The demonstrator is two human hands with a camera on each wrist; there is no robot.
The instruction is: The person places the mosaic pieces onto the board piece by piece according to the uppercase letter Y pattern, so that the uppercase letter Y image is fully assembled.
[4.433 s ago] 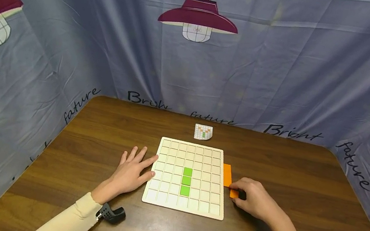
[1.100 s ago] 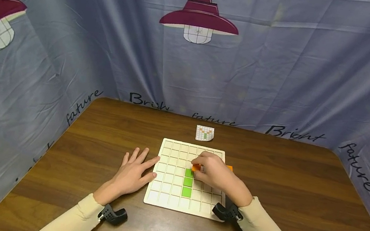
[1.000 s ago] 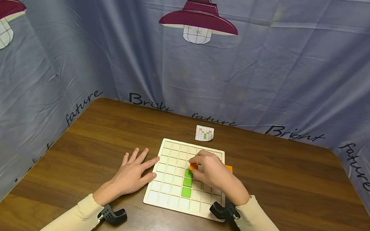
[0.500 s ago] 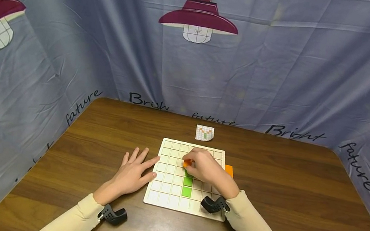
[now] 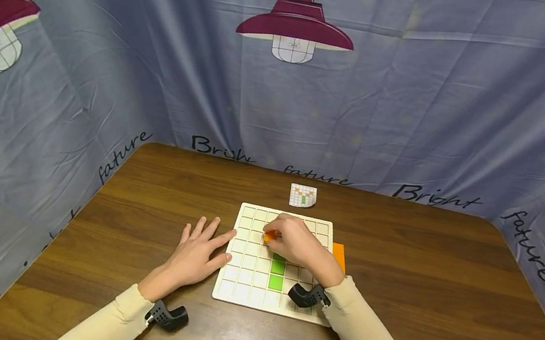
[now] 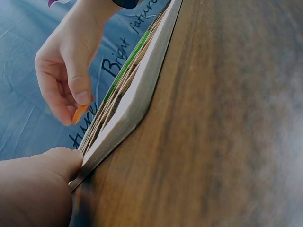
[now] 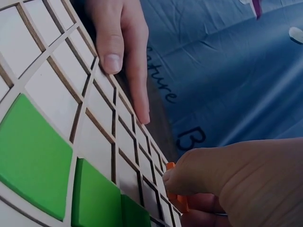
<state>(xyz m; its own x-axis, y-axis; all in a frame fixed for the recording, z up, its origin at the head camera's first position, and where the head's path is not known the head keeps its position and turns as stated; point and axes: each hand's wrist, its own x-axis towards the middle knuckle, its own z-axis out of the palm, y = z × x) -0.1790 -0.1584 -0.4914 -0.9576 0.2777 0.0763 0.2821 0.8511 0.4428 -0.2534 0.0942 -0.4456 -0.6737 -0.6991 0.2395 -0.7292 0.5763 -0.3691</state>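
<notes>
A cream board divided into a grid of square recesses point(image 5: 245, 277) lies on the table. Green square tiles point(image 5: 276, 282) fill a short column of its cells, the uppermost partly covered by the right hand. Between thumb and fingers my right hand point(image 5: 295, 240) pinches an orange square tile point(image 5: 269, 236) over the board, left of the green column. In the left wrist view that orange tile point(image 6: 80, 113) is held tilted, just above the surface. My left hand point(image 5: 195, 253) lies with fingers spread at the board's left edge, thumb and index finger touching the rim.
Behind the board lies a small paper card point(image 5: 303, 196) printed with a coloured grid pattern. More orange material point(image 5: 338, 256) sits against the board's right edge, partly hidden by the right arm. A printed curtain point(image 5: 282, 111) surrounds the wooden table point(image 5: 446, 295).
My right hand took an orange tile from the pile at the right, carried it over the board and moved left past the green column. The left hand stayed at the edge.
</notes>
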